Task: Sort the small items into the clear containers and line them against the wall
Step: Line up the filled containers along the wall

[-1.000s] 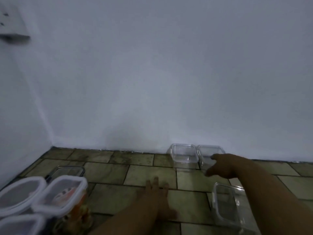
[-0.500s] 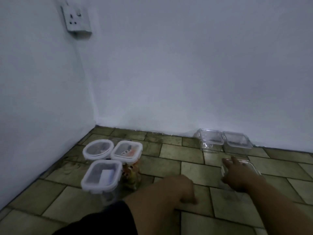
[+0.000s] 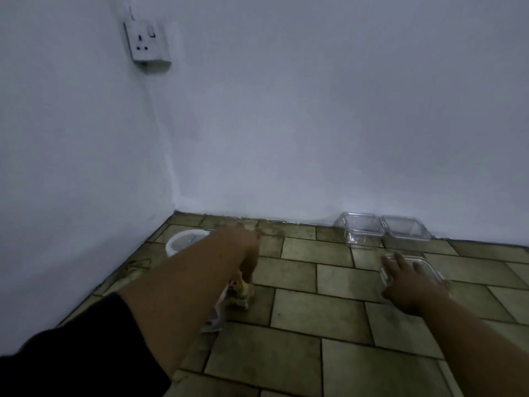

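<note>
Clear container [image 3: 429,267] lies under the spread right hand [image 3: 412,285], as before. Left hand [image 3: 243,245] has advanced off the floor; white-lidded tub [image 3: 183,239] just left of it. Its finger state is blurred and cannot be told.

Left forearm over the tubs, left hand a blur

The left forearm [image 3: 186,282] hides all but part of a white-rimmed container [image 3: 179,242] and half covers a yellowish item [image 3: 242,292] too dim to identify. The left hand [image 3: 243,239] is blurred, so its grip is unclear. The right hand [image 3: 409,282] covers much of the near clear container [image 3: 430,269].
</note>
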